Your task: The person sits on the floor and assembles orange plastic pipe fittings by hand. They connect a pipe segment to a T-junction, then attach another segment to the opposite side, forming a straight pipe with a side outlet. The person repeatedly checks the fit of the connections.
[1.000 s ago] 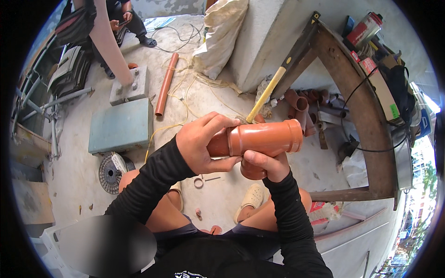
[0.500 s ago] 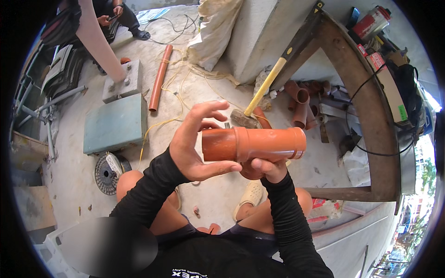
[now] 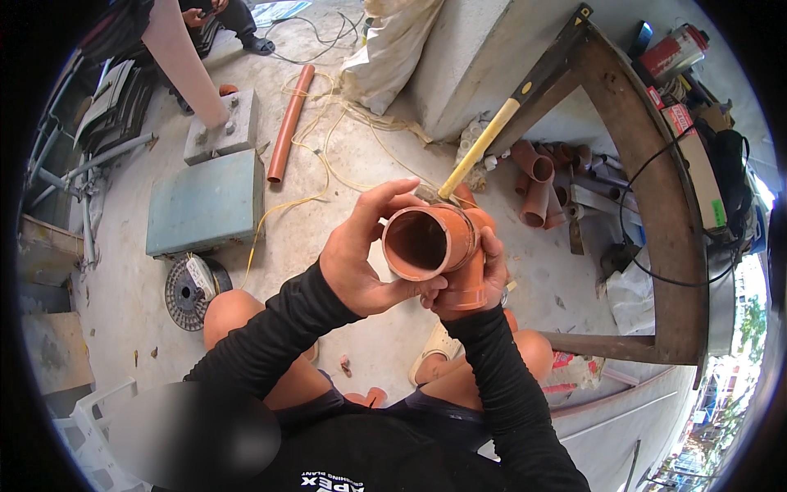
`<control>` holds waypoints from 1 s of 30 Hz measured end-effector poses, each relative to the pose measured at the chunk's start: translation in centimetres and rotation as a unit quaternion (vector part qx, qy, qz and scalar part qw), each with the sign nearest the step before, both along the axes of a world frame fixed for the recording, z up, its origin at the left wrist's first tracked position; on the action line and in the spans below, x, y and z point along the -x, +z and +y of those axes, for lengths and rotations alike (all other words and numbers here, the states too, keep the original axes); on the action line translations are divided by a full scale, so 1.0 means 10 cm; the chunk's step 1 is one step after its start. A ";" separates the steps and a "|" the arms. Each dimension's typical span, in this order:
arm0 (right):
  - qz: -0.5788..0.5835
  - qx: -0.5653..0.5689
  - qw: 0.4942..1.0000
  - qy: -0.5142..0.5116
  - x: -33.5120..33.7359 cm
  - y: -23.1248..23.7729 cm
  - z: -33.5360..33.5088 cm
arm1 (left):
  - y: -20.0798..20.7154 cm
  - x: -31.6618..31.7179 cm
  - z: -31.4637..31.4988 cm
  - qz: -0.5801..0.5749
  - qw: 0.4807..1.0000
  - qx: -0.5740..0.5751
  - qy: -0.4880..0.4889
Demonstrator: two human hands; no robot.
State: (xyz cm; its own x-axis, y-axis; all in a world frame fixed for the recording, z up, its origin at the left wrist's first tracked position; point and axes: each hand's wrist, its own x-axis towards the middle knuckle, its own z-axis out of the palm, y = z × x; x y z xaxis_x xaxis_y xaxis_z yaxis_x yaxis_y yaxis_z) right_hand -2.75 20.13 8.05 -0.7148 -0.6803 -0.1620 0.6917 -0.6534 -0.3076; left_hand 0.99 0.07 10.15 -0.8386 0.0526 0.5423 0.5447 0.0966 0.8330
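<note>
In front of me, above the floor, I hold an orange-brown plastic pipe tee [image 3: 466,283], its wide round mouth facing me and its branch pointing down. My right hand [image 3: 490,275] is closed round the branch and the right side of the fitting. At the mouth's left, my left hand [image 3: 354,261] curves its fingers behind the rim, with its thumb along the lower edge; the index finger stands slightly off the top. Just behind the tee, a long-handled hammer [image 3: 482,148] with a yellow handle leans against a wooden frame, its head partly hidden.
A long orange-brown pipe [image 3: 291,123] lies on the floor near yellow cord. To the left are a blue-green case [image 3: 205,205] and a black reel [image 3: 190,295]. Pipe fittings [image 3: 537,184] pile beneath the wooden frame [image 3: 643,148]. Another person's hand [image 3: 197,16] shows at the far left.
The tee has turned from lying sideways so that its mouth now faces me. My left hand has moved right and closed in around the mouth.
</note>
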 end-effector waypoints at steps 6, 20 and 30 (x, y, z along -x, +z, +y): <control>-0.024 -0.005 0.984 0.175 -0.04 -0.11 -0.03 | 0.02 0.04 -0.05 0.029 0.998 0.051 -0.014; 0.566 -0.402 0.702 -0.163 0.03 0.16 0.27 | 0.00 -0.06 -0.01 0.131 0.973 0.139 0.127; 0.684 -0.410 0.560 -0.224 -0.18 0.32 0.11 | 0.03 -0.07 0.00 0.182 0.967 0.151 0.098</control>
